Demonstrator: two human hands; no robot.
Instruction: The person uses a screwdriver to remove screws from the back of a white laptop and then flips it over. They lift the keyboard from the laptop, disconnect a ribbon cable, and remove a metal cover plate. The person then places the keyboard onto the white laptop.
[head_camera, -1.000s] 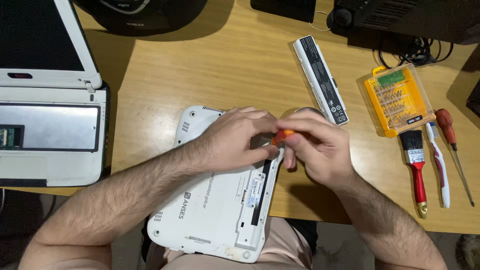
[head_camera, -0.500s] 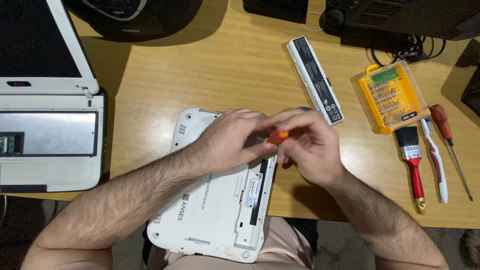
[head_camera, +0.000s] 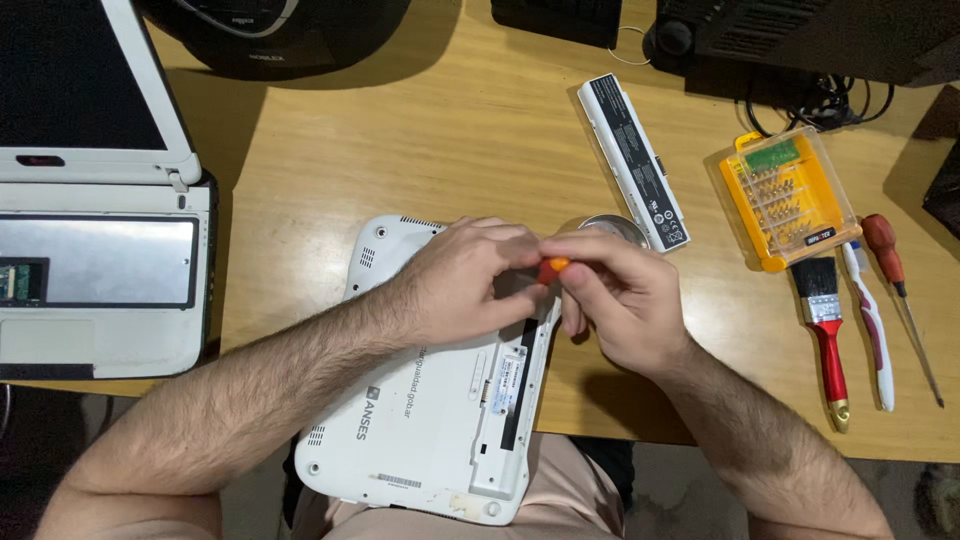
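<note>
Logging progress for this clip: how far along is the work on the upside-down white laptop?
Done: the white battery pack lies apart on the wooden table, and the white laptop shows an empty bay. In hand: left hand and right hand work an orange-handled tool at its top edge. Left: the bottom cover is still on; I can't tell which screws remain.

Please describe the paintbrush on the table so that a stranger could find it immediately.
Look at the right part of the wooden table, just below the yellow case of screwdriver bits. The paintbrush lies there beside a white toothbrush and a red-handled screwdriver. Only it has black bristles and a metal band.
</note>
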